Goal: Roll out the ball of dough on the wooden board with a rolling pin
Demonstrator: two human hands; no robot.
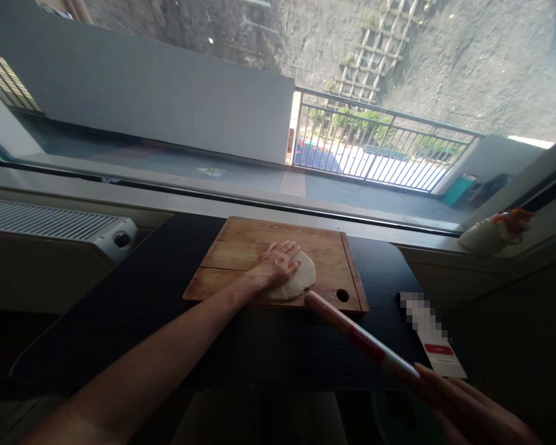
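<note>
A flattened round of pale dough point(302, 275) lies on a wooden cutting board point(241, 238) in the middle of the head view. My left hand point(278, 264) rests flat on the dough's left part, fingers stretched out and covering some of it. At the lower right, my right hand point(467, 402) is wrapped around the near end of a rolling pin point(366, 343). The pin has a red label and slants up and left, its far tip at the board's front edge beside the dough. Part of the right hand falls in shadow.
The board sits on a dark table point(134, 334). A phone-like thing point(438, 346), partly blurred out, lies at the table's right. A radiator point(55, 232) stands at the left, below a large window. A small figurine point(495, 232) sits on the right sill.
</note>
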